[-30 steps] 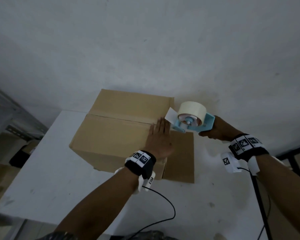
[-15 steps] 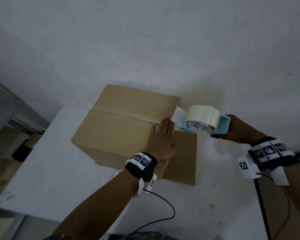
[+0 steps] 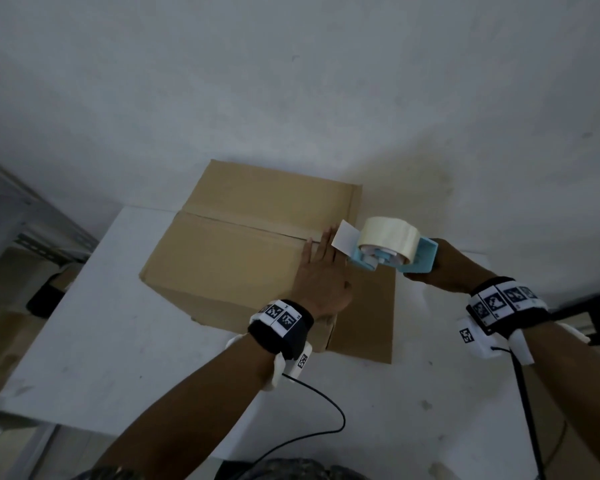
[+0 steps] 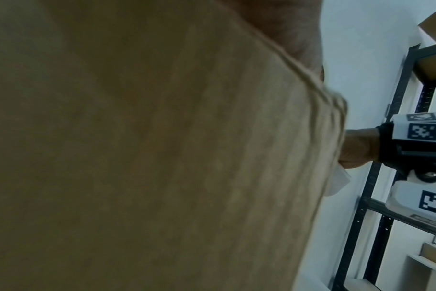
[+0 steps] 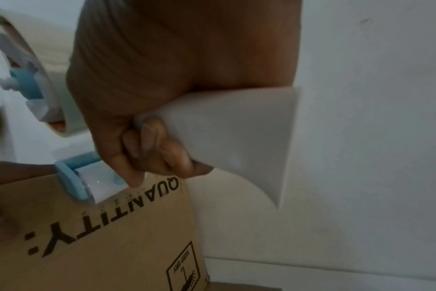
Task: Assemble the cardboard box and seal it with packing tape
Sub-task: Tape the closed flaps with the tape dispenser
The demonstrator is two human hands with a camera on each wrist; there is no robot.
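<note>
A white table [image 3: 84, 327] stands against a pale grey wall [image 3: 291, 81]. To its left is a grey metal rack [image 3: 32, 216], with a dark object [image 3: 45, 296] low beside it. A black cable [image 3: 326, 434] loops over the table's near edge. In the left wrist view, a dark metal shelving unit [image 4: 376, 206] holds brown cartons [image 4: 433, 254].
</note>
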